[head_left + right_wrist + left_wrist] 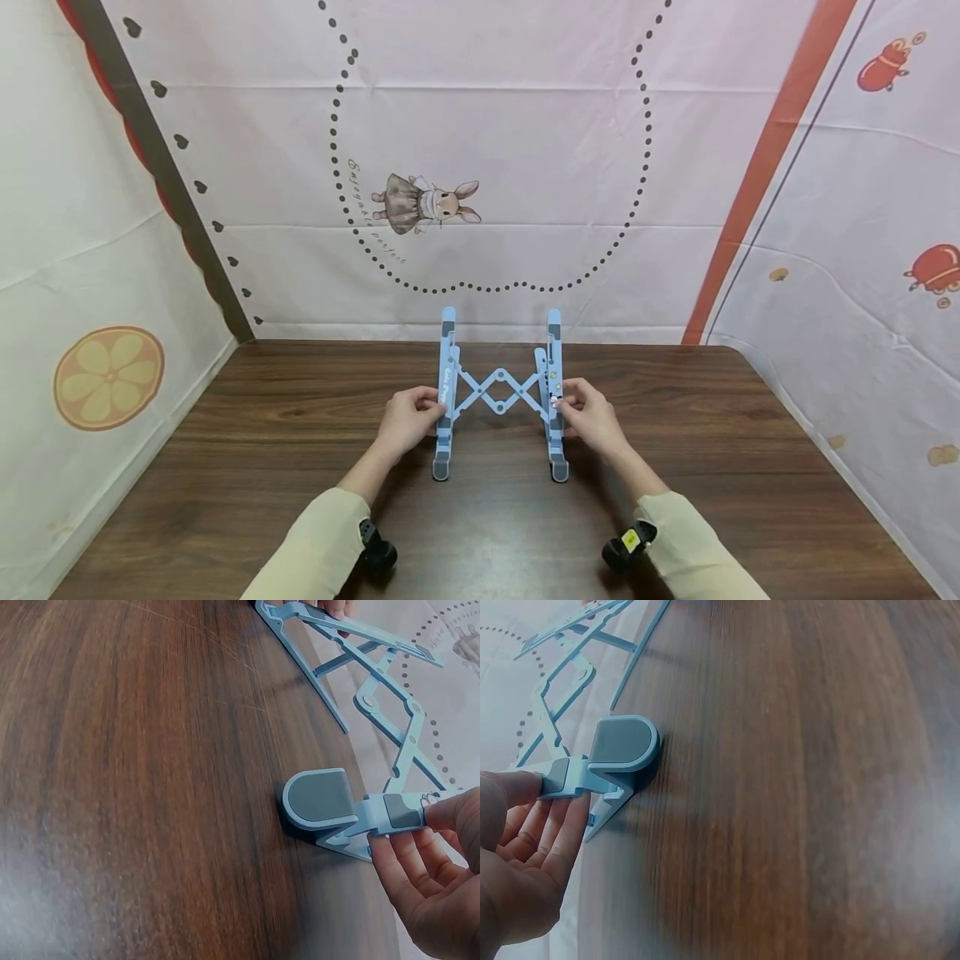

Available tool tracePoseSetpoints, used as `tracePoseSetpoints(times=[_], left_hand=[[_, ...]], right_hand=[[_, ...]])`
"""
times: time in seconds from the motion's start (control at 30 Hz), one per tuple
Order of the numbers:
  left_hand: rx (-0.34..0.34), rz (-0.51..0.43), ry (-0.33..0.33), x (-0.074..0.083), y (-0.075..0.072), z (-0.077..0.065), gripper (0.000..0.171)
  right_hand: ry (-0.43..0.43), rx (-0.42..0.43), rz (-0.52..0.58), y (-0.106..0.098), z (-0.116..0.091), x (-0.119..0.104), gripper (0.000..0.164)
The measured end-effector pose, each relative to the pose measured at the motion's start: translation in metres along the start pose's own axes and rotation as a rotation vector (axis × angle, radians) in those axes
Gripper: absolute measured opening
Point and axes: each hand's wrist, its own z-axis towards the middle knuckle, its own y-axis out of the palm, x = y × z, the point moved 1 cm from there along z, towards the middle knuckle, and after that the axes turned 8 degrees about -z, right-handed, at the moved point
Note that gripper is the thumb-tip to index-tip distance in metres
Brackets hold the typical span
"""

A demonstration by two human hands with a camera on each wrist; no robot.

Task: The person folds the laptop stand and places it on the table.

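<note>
While your left grip (408,419) pinches the left rail (444,437) of a pale-blue, smooth-looking folding stand (499,407), slim bars (477,390) crisscross to the right rail (556,437), pinched by your right grip (592,419). The left wrist view reveals fingers (568,832) beneath the rail and a rounded grey pad (622,741); the head view mostly hides those fingers. On the wood-grained surface (498,533), the stand sits spread between both grips.

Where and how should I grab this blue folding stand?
Likely best by the middles of its left rail and right rail, coming from the outer sides: both are narrow enough to pinch, while the crossed bars between them are jointed and may shift.
</note>
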Motion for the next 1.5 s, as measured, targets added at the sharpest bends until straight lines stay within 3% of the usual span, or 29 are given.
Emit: tracePoseSetpoints(times=[0.5,0.97,1.5], left_hand=[[0.038,0.025,-0.003,-0.005,-0.019,-0.002,0.023],[0.049,-0.005,-0.014,-0.004,-0.016,-0.004,0.018],[0.046,-0.047,-0.043,-0.004,-0.012,-0.004,0.020]], right_hand=[[0.004,0.009,0.013,0.016,0.002,-0.009,0.027],[0.083,0.056,0.134,0.020,0.000,-0.010,0.017],[0.122,0.076,0.158,0.021,-0.001,-0.011,0.017]])
